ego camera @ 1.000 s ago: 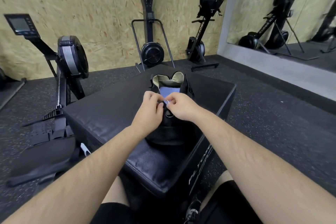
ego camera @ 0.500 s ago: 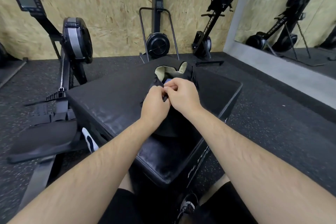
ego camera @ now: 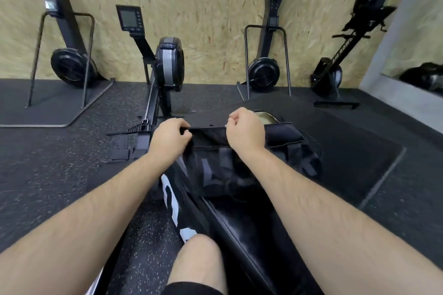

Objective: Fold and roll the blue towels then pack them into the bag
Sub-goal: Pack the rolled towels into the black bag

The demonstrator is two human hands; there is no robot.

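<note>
Two hands (left hand (ego camera: 169, 137), right hand (ego camera: 244, 130)) grip the black bag (ego camera: 282, 136)

Two hands: left hand (ego camera: 170, 137), right hand (ego camera: 244, 132). One bag (ego camera: 282, 136), one padded box (ego camera: 359, 155). Seemingly four machines: ski machine (ego camera: 72, 67) at ten o'clock, rower (ego camera: 169, 64) at twelve, second ski machine (ego camera: 263, 73) at one, upright rower (ego camera: 335, 72) at two.

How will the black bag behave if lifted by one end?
Probably floppy: the bag creases and sags below the left hand and right hand. Unlikely to roll; it slumps flat on the box. Weight unclear.
</note>
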